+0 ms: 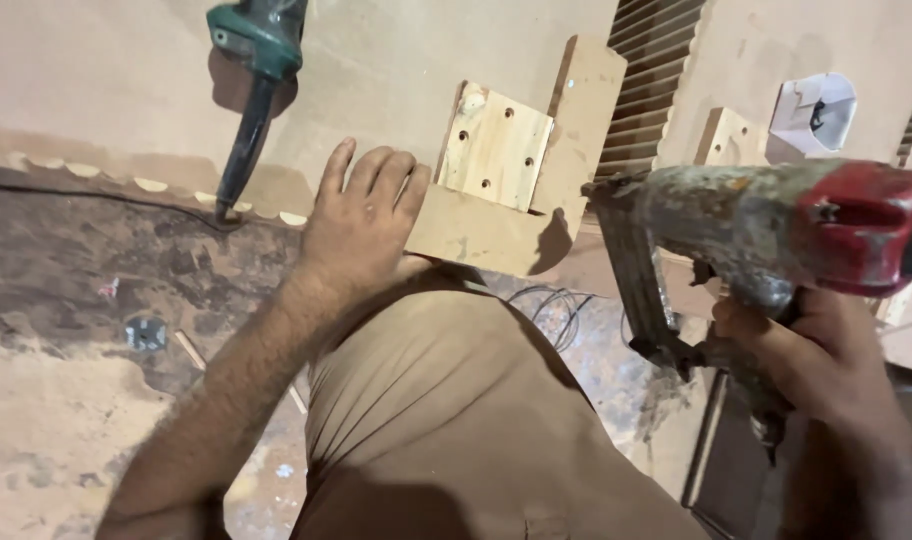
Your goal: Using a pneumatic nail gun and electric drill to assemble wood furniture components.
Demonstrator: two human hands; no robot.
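Dusty workbench: left hand flat on notched board, right hand clamped around worn red-capped nailer.

L hand flat; R hand fisted.

Left hand rests on the board, left of the drilled block. Nail gun, in right hand, lies right of both.

Tan board bench, notched wood piece, green power tool
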